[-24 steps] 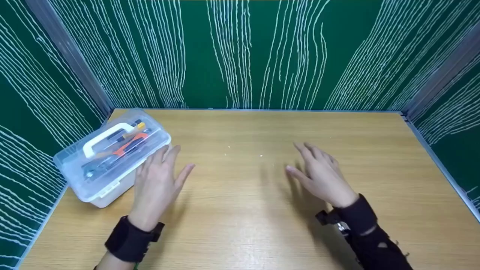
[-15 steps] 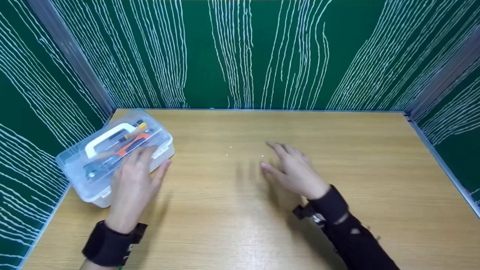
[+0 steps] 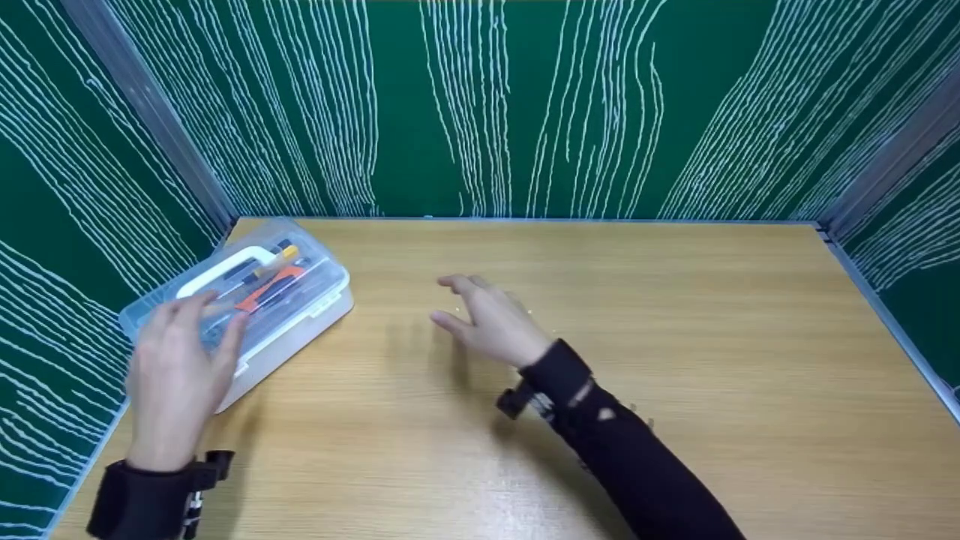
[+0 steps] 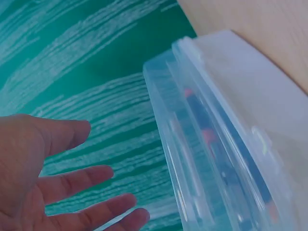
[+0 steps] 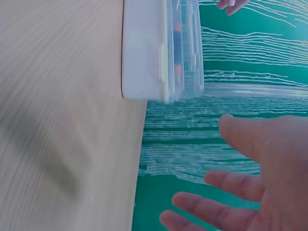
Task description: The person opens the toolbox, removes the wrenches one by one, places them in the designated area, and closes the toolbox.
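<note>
A clear-lidded plastic toolbox [image 3: 292,330] with a white carry handle [image 3: 225,268] sits at the back left of the table, set at an angle. Through its lid show an orange item [image 3: 270,289] and a yellow-ended tool [image 3: 285,255]. My left hand [image 3: 172,367] hovers at the box's near left end, fingers spread and holding nothing; it overlaps the lid in the head view. The left wrist view has the hand [image 4: 72,187] apart from the lid. Over the middle of the table is my right hand [image 3: 491,319], fingers loosely extended, nothing in them, right of the box.
The wooden table [image 3: 675,360] is bounded by green walls [image 3: 405,112] with white wavy lines at the back and sides. Tiny white specks lie on the tabletop around the right hand. Metal posts [image 3: 150,105] stand at the back corners.
Both hands have moved left: the left from the box's front right side to its near left end, the right from the table's right half to the middle. The box stays put.
</note>
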